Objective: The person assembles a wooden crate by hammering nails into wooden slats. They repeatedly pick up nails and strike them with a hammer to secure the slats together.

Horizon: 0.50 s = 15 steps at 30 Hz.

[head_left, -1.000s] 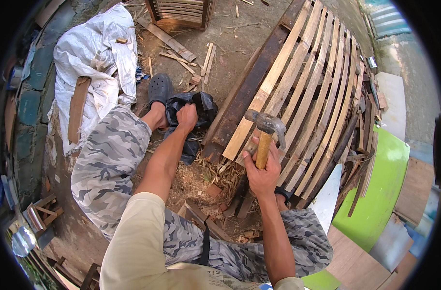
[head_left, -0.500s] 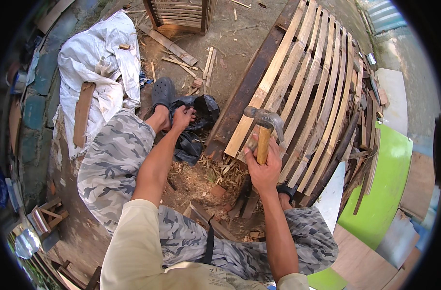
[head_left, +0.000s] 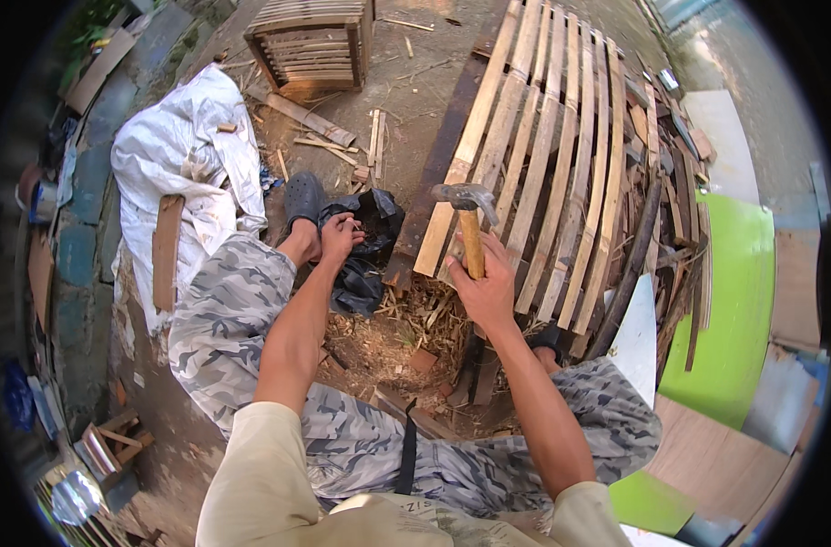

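Note:
My right hand point(head_left: 488, 290) grips a hammer point(head_left: 472, 244) by its wooden handle. The metal head points up, over the near end of a slatted wooden panel point(head_left: 523, 211). Beside my shoe, my left hand point(head_left: 341, 239) is at the mouth of a crumpled black plastic bag point(head_left: 357, 290). Its fingers are curled together; whatever they may pinch is too small to make out. The bag lies open on the ground between my left foot and the panel, and its contents are mostly hidden in dark folds.
A slatted wooden crate point(head_left: 311, 46) stands at the far side. White sacking point(head_left: 192, 137) lies left, with a board point(head_left: 168, 251) on it. Wood shavings point(head_left: 379, 342) and offcuts litter the ground between my legs. A green sheet point(head_left: 734, 301) lies at the right.
The whole view has shifted slightly, bringing more of the crate into sight. My left fingers look more drawn together at the bag. The hammer stays in my right hand.

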Available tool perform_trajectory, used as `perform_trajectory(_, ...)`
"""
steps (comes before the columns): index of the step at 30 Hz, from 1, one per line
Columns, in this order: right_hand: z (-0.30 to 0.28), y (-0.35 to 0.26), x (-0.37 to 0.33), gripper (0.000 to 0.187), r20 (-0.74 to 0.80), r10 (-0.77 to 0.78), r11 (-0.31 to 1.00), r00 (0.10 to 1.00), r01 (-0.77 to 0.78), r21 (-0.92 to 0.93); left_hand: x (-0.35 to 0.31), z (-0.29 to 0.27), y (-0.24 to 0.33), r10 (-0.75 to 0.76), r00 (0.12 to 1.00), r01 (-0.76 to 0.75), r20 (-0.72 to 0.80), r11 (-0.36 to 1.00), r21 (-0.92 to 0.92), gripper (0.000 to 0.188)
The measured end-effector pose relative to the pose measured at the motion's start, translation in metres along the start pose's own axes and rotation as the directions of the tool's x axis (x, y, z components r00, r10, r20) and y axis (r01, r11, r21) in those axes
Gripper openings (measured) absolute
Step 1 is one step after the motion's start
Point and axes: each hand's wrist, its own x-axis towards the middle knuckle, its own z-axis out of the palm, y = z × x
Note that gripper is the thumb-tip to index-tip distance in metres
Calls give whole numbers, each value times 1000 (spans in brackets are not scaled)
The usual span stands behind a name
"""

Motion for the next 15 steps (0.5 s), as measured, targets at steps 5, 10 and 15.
perform_trajectory(5, 0, 4, 2, 24, -5, 32, 995, 999, -31, 100, -38, 13, 44, 65, 991, -64, -113, 998, 14, 30)
perform_trajectory(10, 4, 0, -2, 31, -119, 5, 992, 993, 10, 123, -83, 32, 115, 312, 946, -308, -86, 950, 57, 32)
perform_trajectory(15, 0, -2, -18, 37, -51, 195, 980, 979, -193, 42, -169, 73, 180, 524, 847, -532, 91, 835, 140, 29)
